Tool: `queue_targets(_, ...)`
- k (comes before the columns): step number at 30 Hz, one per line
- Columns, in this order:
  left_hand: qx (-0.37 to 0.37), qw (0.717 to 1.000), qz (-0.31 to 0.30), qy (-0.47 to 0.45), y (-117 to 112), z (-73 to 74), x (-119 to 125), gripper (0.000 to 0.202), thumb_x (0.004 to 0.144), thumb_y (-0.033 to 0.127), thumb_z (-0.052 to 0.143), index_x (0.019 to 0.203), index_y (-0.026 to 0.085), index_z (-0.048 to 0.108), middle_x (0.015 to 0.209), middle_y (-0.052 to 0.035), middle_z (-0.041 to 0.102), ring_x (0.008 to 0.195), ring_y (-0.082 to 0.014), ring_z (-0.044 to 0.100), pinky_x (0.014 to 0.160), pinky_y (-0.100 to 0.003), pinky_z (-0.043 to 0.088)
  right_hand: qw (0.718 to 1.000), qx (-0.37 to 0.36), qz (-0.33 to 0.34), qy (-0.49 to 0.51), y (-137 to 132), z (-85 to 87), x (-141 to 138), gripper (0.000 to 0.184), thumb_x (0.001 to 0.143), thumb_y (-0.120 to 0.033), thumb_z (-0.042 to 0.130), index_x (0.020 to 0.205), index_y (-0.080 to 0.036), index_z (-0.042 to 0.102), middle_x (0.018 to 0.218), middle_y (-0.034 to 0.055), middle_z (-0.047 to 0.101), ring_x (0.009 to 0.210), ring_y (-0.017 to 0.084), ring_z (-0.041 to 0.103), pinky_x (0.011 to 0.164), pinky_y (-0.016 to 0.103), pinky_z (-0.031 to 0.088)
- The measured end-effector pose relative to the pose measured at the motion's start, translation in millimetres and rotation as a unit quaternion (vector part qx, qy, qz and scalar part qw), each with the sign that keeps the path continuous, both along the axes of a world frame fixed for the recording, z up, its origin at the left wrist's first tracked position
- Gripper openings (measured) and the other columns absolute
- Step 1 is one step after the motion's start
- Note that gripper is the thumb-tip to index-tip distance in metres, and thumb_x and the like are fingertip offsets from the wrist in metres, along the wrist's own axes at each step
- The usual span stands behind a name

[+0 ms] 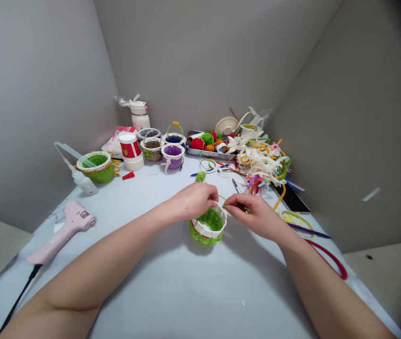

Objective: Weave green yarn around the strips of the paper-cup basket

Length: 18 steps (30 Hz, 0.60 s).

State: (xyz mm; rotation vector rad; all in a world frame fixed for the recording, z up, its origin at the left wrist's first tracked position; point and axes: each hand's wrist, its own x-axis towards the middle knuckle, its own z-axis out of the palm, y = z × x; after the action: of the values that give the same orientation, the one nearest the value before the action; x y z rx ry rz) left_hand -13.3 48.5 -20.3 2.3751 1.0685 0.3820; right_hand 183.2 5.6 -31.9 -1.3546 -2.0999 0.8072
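Green woven basket (206, 239) is sitting mid-worktop (172, 296), its round mouth facing up and its base-to-rim axis standing roughly upright; its squat body is showing no clearly longer side. At far left, a pink glue gun (64, 230) is lying with its handle pointing toward the person, and a white bottle (85, 183) is resting beside a green pot (102, 174). Next, the left hand (200, 195) is holding the basket's white-slatted rim, fingers curling over its far side. Just right of the rim, the right hand (252, 211) is pinching a thin green strand (222, 197) between narrowed fingertips. Beyond, cream strips (262, 162) are lying tangled, and a red band (332, 259) is curving near the right forearm.
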Motion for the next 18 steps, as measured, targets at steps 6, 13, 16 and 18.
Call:
queue_targets(6, 0.009, 1.0, 0.011, 0.007, -1, -0.7, 1, 0.012, 0.079, 0.022, 0.054, 0.083, 0.018, 0.064, 0.084, -0.0013, 0.069, 0.079, -0.0155, 0.058, 0.068, -0.025, 0.042, 0.998, -0.017, 0.011, -0.065, 9, 14.4, -10, 0.021, 0.083, -0.029, 0.051, 0.073, -0.018, 0.065, 0.057, -0.002, 0.055, 0.051, 0.01, 0.044, 0.045, 0.021, 0.031)
queue_targets(13, 0.029, 0.999, 0.014, 0.019, 0, -1.6, 2, 0.014, 0.078, 0.021, 0.051, 0.081, 0.018, 0.065, 0.081, -0.0029, 0.068, 0.075, -0.0163, 0.058, 0.068, -0.026, 0.043, 0.98, 0.084, 0.014, -0.179, 5, 24.3, -23, 0.016, 0.083, -0.023, 0.053, 0.074, -0.021, 0.066, 0.065, -0.0001, 0.065, 0.055, 0.012, 0.051, 0.05, 0.024, 0.031)
queue_targets(16, 0.04, 0.999, 0.007, 0.021, 0, -1.0, 2, 0.016, 0.077, 0.017, 0.048, 0.078, 0.017, 0.064, 0.079, -0.0032, 0.067, 0.072, -0.0159, 0.057, 0.066, -0.026, 0.043, 0.967, 0.127, 0.088, -0.201, 4, 27.5, -23, 0.017, 0.086, -0.02, 0.052, 0.082, -0.022, 0.068, 0.075, 0.0025, 0.068, 0.064, 0.015, 0.056, 0.057, 0.025, 0.036)
queue_targets(18, 0.038, 0.999, 0.006, 0.021, 0, -0.8, 2, 0.017, 0.077, 0.018, 0.047, 0.078, 0.018, 0.064, 0.079, -0.0031, 0.067, 0.072, -0.0159, 0.057, 0.066, -0.026, 0.043, 0.953, 0.159, 0.14, -0.217, 4, 30.1, -22, 0.019, 0.088, -0.019, 0.05, 0.087, -0.022, 0.069, 0.079, 0.0043, 0.067, 0.07, 0.016, 0.058, 0.062, 0.026, 0.038)
